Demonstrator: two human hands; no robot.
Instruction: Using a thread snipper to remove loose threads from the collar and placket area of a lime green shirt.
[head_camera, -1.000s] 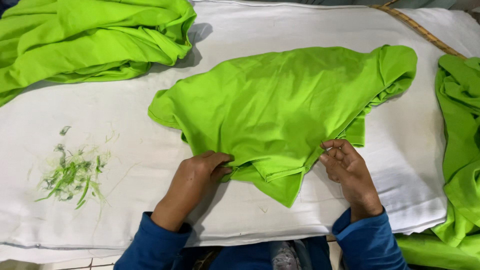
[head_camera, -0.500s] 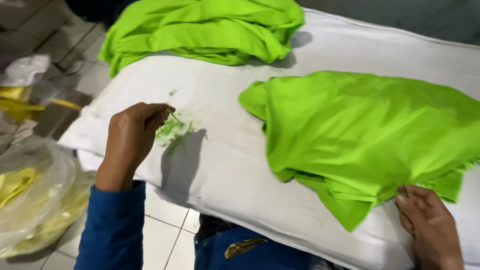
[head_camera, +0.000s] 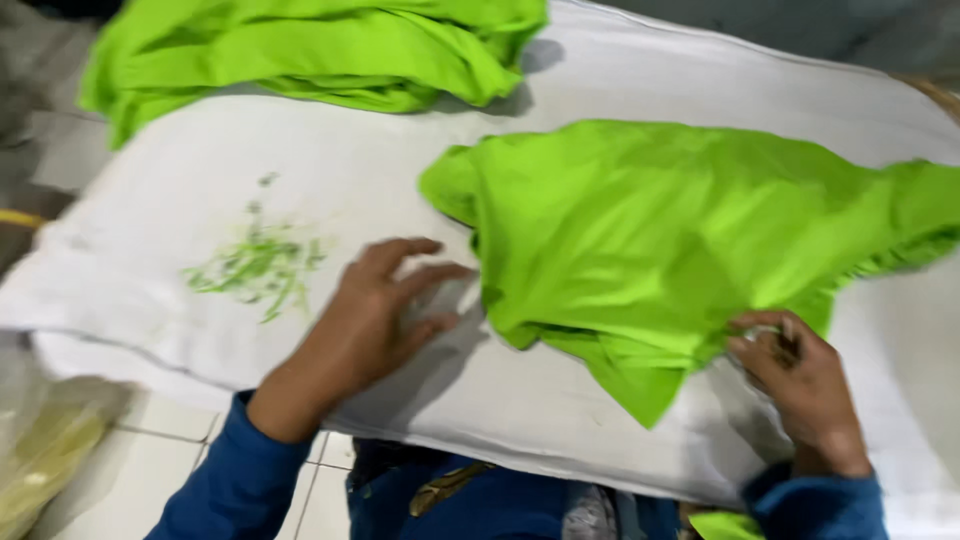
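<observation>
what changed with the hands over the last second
The left hand let go of the green garment, reached out to the green thread scraps, and has come back beside the garment's edge, open on the white cloth. The right hand kept its grip on the lower hem. The green pile stayed put.

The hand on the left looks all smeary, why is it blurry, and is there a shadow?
Head view: the left hand is smeared by motion blur, its fingers soft-edged; the right hand and the green cloth are somewhat blurred too. A soft grey shadow lies under the left hand on the white table cover. No glare shows.
</observation>
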